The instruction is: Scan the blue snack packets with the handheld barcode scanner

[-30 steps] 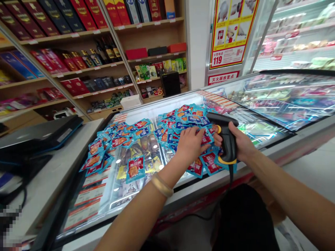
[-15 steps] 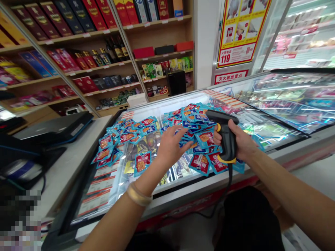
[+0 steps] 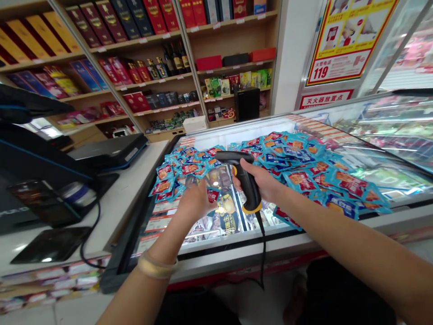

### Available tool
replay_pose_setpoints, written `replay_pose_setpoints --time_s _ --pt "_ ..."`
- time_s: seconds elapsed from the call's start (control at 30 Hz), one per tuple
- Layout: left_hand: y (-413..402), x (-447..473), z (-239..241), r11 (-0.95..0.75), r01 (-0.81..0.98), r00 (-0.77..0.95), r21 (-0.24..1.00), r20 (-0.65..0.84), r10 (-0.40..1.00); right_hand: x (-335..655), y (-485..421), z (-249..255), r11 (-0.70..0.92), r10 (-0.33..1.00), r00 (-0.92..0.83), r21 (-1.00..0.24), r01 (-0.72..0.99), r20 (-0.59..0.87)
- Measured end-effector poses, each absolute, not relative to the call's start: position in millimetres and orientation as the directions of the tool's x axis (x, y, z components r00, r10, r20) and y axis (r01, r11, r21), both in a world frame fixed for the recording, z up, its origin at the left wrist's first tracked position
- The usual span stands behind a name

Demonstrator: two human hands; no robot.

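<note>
My right hand [image 3: 262, 180] is wrapped round the grip of a black and yellow barcode scanner [image 3: 248, 183], its head pointing left over the glass. Above the single red and blue snack packet [image 3: 213, 195] is my left hand [image 3: 194, 201], wearing a bangle. The thumb stands apart from the fingers, which are smeared by motion; whether they touch the packet is unclear. A smaller group of snack packets [image 3: 189, 168] lies left of the scanner. A larger heap of the same packets [image 3: 301, 176] spreads to the right, partly behind my right forearm.
The packets rest on the glass lid of a chest freezer [image 3: 203, 256]. The scanner's cable [image 3: 263, 253] hangs over its front edge. To the left is a counter [image 3: 135, 189] with a checkout machine [image 3: 37, 167]. Shelves of boxes and bottles [image 3: 162, 67] stand behind.
My view has turned left. The scanner has moved left with my right hand, off the large heap. My left hand has left that heap and come down over the single packet.
</note>
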State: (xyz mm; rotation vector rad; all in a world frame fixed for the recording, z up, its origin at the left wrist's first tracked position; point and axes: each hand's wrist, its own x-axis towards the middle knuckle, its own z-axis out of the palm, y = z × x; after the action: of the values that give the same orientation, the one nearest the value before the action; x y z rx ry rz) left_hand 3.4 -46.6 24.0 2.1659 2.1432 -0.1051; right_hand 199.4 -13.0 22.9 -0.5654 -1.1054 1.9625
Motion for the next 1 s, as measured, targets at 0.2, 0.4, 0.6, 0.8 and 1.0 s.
replay_pose_setpoints --time_s 0.2,0.4,0.6,0.8,1.0 --pt "-14 13 4 0.050 0.977 -0.071 0.207 0.091 0.993 198 -4 3 -0.414 0.801 -0.596 -0.772 -0.483 -0.057" --pt "3 11 -14 -0.054 0.704 -0.163 0.708 0.235 0.958 204 -6 -5 -0.446 0.791 -0.608 -0.745 -0.497 -0.068" --pt "-1 -2 -2 0.098 -0.374 -0.022 0.922 -0.115 0.993 200 -11 0 -0.463 0.784 -0.613 -0.749 -0.474 -0.097" --pt "-9 -1 9 0.216 -0.559 0.124 0.801 -0.177 0.976 200 -13 -2 -0.457 0.772 -0.625 -0.782 -0.424 -0.112" --pt "-5 -2 8 0.179 -0.570 0.075 0.802 -0.166 0.983 199 -14 -4 -0.430 0.767 -0.631 -0.824 -0.370 -0.117"
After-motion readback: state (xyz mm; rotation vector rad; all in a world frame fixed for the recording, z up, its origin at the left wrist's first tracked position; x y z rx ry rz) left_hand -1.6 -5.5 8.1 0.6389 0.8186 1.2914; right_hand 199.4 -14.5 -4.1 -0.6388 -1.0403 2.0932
